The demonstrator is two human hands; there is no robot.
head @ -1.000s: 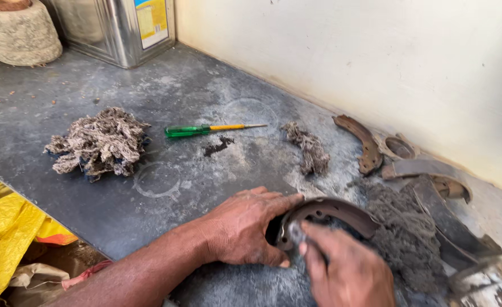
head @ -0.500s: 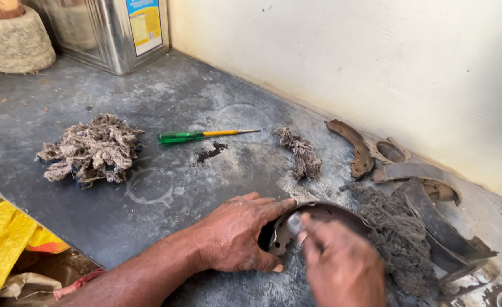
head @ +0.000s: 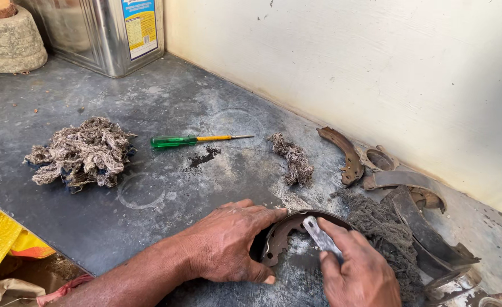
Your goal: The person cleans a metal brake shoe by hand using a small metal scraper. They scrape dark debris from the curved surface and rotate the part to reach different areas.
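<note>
Rusty brake shoe (head: 288,227) hand-held; cotton waste (head: 384,227) beside, screwdriver (head: 197,140) apart.

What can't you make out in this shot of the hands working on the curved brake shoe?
Head view only:
- Rusty curved brake shoe: its left end is hidden behind the left hand.
- Flat grey metal tool: its handle end is covered by the right hand, so its kind and the grip on it are unclear.
- Right hand: cut off by the bottom edge.
- Square silver tin can: top cut off by the upper edge.
</note>
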